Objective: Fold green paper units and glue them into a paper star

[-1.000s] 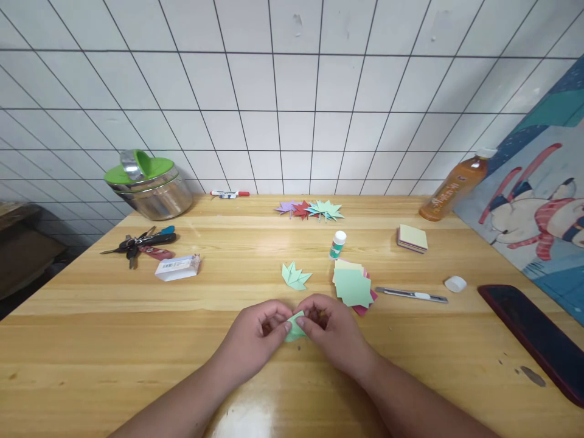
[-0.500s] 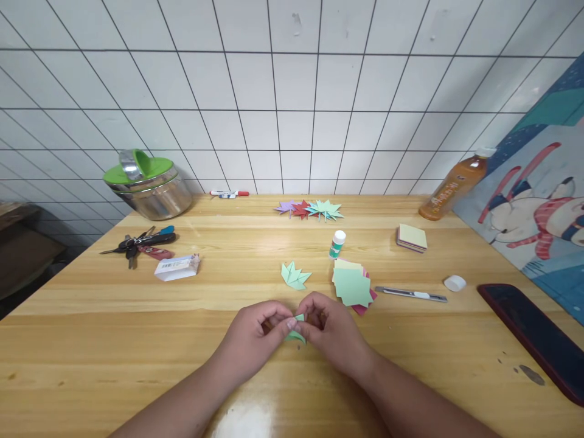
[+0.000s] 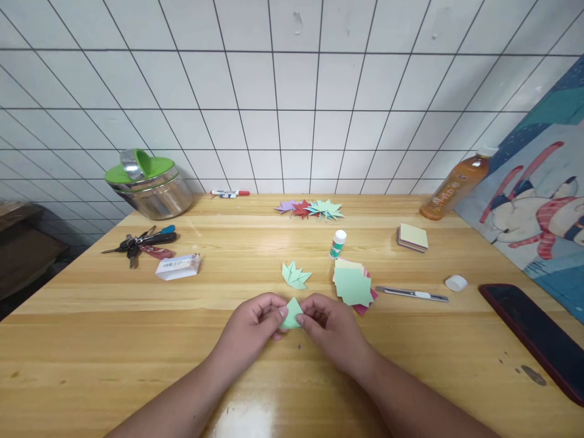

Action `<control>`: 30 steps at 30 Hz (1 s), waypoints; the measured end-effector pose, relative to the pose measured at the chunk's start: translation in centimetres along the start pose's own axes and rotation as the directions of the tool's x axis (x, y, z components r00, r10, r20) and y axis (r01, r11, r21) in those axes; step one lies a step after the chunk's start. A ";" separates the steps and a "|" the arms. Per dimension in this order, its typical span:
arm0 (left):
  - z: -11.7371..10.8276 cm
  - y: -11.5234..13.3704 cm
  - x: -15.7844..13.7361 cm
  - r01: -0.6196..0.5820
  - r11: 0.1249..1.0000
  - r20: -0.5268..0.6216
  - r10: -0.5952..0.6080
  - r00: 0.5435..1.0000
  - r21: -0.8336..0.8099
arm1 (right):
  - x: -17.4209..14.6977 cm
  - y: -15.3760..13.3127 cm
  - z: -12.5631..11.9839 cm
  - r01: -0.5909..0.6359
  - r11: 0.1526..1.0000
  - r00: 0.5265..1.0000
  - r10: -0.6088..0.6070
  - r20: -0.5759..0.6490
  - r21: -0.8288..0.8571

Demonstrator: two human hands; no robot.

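Observation:
A small piece of light green paper (image 3: 292,314), folded to a point at the top, is held between both hands. My left hand (image 3: 256,320) pinches its left edge between thumb and fingers. On the other side, my right hand (image 3: 327,325) grips the right edge, thumb on the front. Just beyond the hands lies a pointed, leaf-like piece of folded green paper (image 3: 295,275). Right of it is a fanned stack of coloured paper squares (image 3: 353,286), green on top. Behind that stack stands a white-capped glue stick (image 3: 337,243).
Folded paper leaves (image 3: 325,210) lie near the wall. Rightward are a utility knife (image 3: 413,294), white cap (image 3: 455,283), phone (image 3: 531,334), paper block (image 3: 412,237) and leaning bottle (image 3: 458,185). Leftward are keys (image 3: 137,244), a small white box (image 3: 177,266) and a green-lidded metal pot (image 3: 157,191).
The hands have moved slightly apart, and the green paper now shows a flat, pointed face between them. Before, the fingertips met over it and hid most of it.

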State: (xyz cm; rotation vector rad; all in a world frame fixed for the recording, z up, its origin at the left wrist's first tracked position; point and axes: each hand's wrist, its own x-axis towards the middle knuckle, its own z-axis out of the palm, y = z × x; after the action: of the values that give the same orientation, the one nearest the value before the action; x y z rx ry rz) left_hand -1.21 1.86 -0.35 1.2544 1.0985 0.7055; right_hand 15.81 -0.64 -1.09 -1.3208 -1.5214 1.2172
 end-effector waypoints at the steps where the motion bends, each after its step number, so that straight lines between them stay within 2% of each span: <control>1: -0.1 -0.1 0.0 0.001 1.000 -0.007 -0.001 1.000 -0.016 | -0.1 -0.2 0.0 0.035 0.999 0.999 -0.036 0.010 0.016; 3: -0.3 -0.2 0.1 0.011 0.998 -0.023 -0.012 1.000 -0.056 | -0.5 -0.5 0.0 0.104 0.994 0.994 -0.105 0.029 0.029; 5: -0.4 -0.2 0.2 0.030 0.996 -0.023 -0.032 0.999 -0.083 | -0.7 -0.6 0.2 0.125 0.992 0.992 -0.125 0.022 0.010; 12: 0.2 0.3 -0.4 0.033 0.994 0.064 -0.026 0.998 -0.104 | -0.2 -0.2 0.1 0.031 0.998 0.998 -0.028 -0.059 0.052; 18: 0.4 0.2 -0.4 -0.100 0.990 0.083 0.092 0.992 0.100 | 0.2 -0.4 -0.2 -0.008 0.998 0.995 0.013 -0.098 0.057; 24: 0.4 0.1 -0.4 -0.090 0.984 0.050 0.084 0.995 0.153 | -0.1 -0.8 -0.1 0.047 0.995 0.998 -0.050 0.027 0.093; 30: 0.6 0.1 -0.6 -0.096 0.978 0.097 0.079 0.992 0.188 | 0.0 -0.6 -0.2 -0.024 1.000 0.996 0.022 -0.088 -0.013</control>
State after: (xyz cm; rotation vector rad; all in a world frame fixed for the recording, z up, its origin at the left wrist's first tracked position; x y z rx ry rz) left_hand -0.86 1.17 -0.11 1.4926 1.0622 0.6135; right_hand 15.87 -0.58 -0.50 -1.3863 -1.4582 1.1492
